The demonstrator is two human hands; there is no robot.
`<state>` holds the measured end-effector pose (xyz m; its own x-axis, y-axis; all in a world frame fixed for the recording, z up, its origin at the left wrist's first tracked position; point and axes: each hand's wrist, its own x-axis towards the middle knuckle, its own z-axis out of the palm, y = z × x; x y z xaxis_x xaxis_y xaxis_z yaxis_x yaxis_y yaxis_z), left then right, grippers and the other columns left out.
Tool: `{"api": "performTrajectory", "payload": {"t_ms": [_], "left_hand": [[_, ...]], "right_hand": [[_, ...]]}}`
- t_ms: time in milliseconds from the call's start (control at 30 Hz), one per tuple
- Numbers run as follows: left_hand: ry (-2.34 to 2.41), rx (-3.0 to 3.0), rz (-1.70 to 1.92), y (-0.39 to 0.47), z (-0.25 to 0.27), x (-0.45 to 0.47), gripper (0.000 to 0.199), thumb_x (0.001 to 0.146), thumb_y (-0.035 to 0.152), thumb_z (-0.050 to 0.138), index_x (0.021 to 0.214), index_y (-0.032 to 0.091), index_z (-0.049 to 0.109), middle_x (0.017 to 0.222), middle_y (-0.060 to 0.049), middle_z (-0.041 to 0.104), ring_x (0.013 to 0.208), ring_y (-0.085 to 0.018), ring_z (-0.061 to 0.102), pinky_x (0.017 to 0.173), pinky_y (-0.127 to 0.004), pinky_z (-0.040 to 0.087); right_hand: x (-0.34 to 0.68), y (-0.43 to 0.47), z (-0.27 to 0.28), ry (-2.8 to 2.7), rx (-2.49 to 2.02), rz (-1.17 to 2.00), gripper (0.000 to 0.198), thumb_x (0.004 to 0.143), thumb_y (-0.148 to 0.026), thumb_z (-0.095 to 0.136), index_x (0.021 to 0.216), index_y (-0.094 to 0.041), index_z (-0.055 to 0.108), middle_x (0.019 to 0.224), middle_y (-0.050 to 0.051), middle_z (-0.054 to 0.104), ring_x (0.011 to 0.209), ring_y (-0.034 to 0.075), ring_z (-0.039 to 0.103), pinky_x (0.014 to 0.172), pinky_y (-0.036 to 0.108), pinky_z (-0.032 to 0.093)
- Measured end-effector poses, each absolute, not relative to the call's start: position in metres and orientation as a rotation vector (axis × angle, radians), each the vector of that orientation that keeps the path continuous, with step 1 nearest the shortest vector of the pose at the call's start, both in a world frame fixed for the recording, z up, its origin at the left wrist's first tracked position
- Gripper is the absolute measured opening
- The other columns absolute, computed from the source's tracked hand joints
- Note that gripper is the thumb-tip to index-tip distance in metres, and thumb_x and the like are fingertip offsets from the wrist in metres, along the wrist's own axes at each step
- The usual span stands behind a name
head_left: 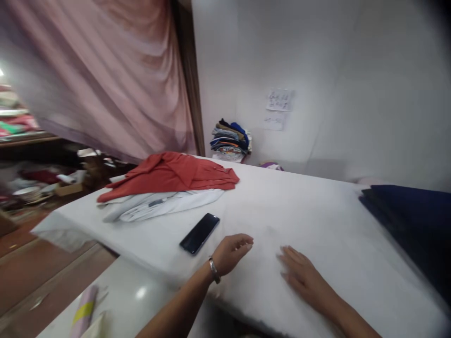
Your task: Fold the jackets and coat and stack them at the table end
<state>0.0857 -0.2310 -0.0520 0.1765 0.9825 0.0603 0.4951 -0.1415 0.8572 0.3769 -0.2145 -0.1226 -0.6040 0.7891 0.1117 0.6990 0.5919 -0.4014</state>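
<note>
My left hand (232, 253), with a metal bracelet on its wrist, is over the white-covered table (260, 211). Its fingers are partly curled and apart from the thumb, with nothing between them. To its left lies a dark smartphone (200, 233), screen up. My right hand (301, 274) is slightly blurred, fingers stretched out and spread over the cloth, holding nothing. Whether either hand touches the cloth I cannot tell. Beyond the phone, a red garment (172, 176) rests on folded white garments (169, 205).
Dark navy fabric (412, 220) is stacked at the table's right. A pile of folded clothes (230, 140) stands by the wall beneath paper notes (278, 99). A pink curtain (141, 70) hangs at left. Lower left, a pale roll with a yellow band (84, 310) lies on a white surface.
</note>
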Motion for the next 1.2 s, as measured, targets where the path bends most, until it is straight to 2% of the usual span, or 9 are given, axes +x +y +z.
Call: {"api": "performTrajectory", "payload": {"t_ms": [233,400,567,733,833,967,1067,1200], "left_hand": [[1.690,1.701,0.998,-0.227,-0.043,0.029,0.031,0.083,0.042,0.051,0.100,0.022,0.069,0.087,-0.003,0.070,0.074,-0.016,0.061,0.069,-0.026,0.047],[2.074,1.630,1.003,-0.197,-0.041,-0.024,0.032,0.080,0.038,0.056,0.106,0.022,0.067,0.086,-0.003,0.070,0.073,-0.017,0.062,0.074,-0.028,0.047],[2.403,1.451,1.057,-0.141,-0.039,-0.084,0.033,0.081,0.033,0.059,0.111,0.020,0.065,0.096,-0.007,0.070,0.088,-0.020,0.063,0.082,-0.028,0.045],[2.539,1.114,1.109,-0.087,-0.043,-0.132,0.030,0.083,0.032,0.057,0.108,0.016,0.064,0.109,-0.011,0.068,0.102,-0.021,0.062,0.086,-0.026,0.044],[2.586,1.003,1.075,-0.064,-0.048,-0.145,0.033,0.084,0.035,0.055,0.107,0.013,0.063,0.107,-0.014,0.068,0.103,-0.023,0.062,0.084,-0.027,0.045],[2.640,0.930,1.050,-0.043,-0.051,-0.145,0.041,0.079,0.041,0.060,0.110,0.015,0.061,0.117,-0.015,0.064,0.111,-0.025,0.058,0.088,-0.028,0.044],[2.675,0.853,1.044,-0.032,-0.051,-0.142,0.052,0.077,0.048,0.060,0.118,0.015,0.054,0.122,-0.017,0.060,0.112,-0.027,0.058,0.088,-0.032,0.046],[2.716,0.749,0.999,-0.024,-0.050,-0.146,0.059,0.076,0.047,0.061,0.122,0.014,0.048,0.116,-0.018,0.063,0.108,-0.029,0.060,0.084,-0.036,0.048]], "right_hand": [[0.320,-0.190,-0.134,-2.656,-1.054,0.469,0.047,0.093,-0.046,0.036,0.134,-0.028,0.048,0.147,0.004,0.033,0.137,0.026,0.028,0.112,0.054,0.022],[0.324,-0.184,-0.157,-2.611,-1.011,0.389,0.045,0.090,-0.046,0.043,0.134,-0.036,0.047,0.146,-0.001,0.033,0.135,0.027,0.031,0.111,0.056,0.026],[0.328,-0.177,-0.170,-2.582,-0.987,0.381,0.050,0.086,-0.047,0.048,0.135,-0.047,0.040,0.144,-0.007,0.034,0.132,0.030,0.034,0.108,0.059,0.032],[0.329,-0.172,-0.175,-2.522,-0.928,0.352,0.065,0.076,-0.050,0.056,0.133,-0.061,0.027,0.138,-0.010,0.041,0.125,0.030,0.042,0.098,0.055,0.046],[0.330,-0.173,-0.173,-2.526,-0.916,0.283,0.065,0.078,-0.047,0.055,0.135,-0.057,0.027,0.139,-0.009,0.041,0.124,0.030,0.043,0.098,0.053,0.047],[0.330,-0.176,-0.167,-2.572,-0.873,0.173,0.058,0.084,-0.040,0.054,0.139,-0.045,0.035,0.141,-0.005,0.041,0.125,0.031,0.044,0.097,0.052,0.047],[0.330,-0.177,-0.166,-2.572,-0.871,0.140,0.054,0.084,-0.039,0.054,0.137,-0.042,0.040,0.141,-0.004,0.041,0.125,0.031,0.044,0.098,0.052,0.047],[0.330,-0.177,-0.166,-2.598,-0.891,0.161,0.050,0.086,-0.038,0.052,0.136,-0.040,0.043,0.142,-0.002,0.040,0.128,0.030,0.042,0.101,0.052,0.043]]}}
